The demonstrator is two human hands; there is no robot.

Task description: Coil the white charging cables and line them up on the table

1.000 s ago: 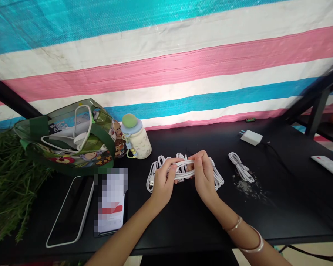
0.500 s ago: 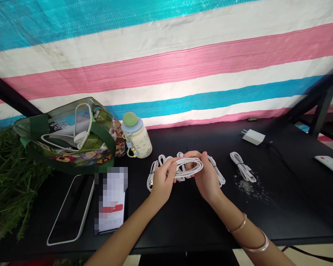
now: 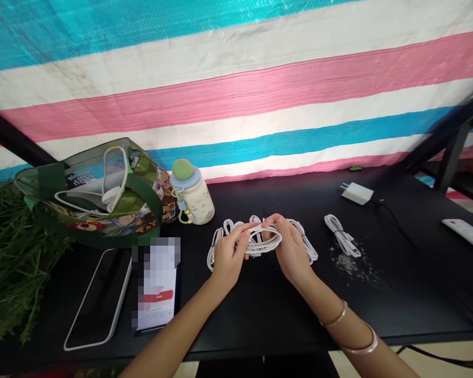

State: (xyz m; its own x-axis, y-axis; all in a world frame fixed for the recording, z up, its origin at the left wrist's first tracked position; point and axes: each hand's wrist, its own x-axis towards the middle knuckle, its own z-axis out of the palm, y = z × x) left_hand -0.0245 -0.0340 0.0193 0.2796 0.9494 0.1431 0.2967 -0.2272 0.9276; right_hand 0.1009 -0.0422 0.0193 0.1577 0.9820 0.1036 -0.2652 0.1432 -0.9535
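A coiled white charging cable (image 3: 268,243) is held between my two hands, a little above the black table. My left hand (image 3: 229,256) is closed on the coil's left side, thumb on top. At the coil's right side, my right hand (image 3: 294,251) pinches the strands with thumb and fingers. Behind the hands lie more bundled white cables, partly covered: one bundle (image 3: 216,244) shows on the left, and another (image 3: 306,242) on the right. Farther right rests a separate tied white cable (image 3: 342,236). The ends of the held cable are hard to make out.
A white charger plug (image 3: 357,193) with a black cord lies back right, near a white power strip (image 3: 467,233). Small debris (image 3: 349,266) is scattered below the tied cable. Leftward are a bottle (image 3: 195,202), a green bag (image 3: 102,220), two phones (image 3: 98,299) and a leafy plant (image 3: 16,262).
My right hand's fingers have moved from beside the coil's right end to pinch its upper strands. My left hand keeps its hold. The view has shifted slightly.
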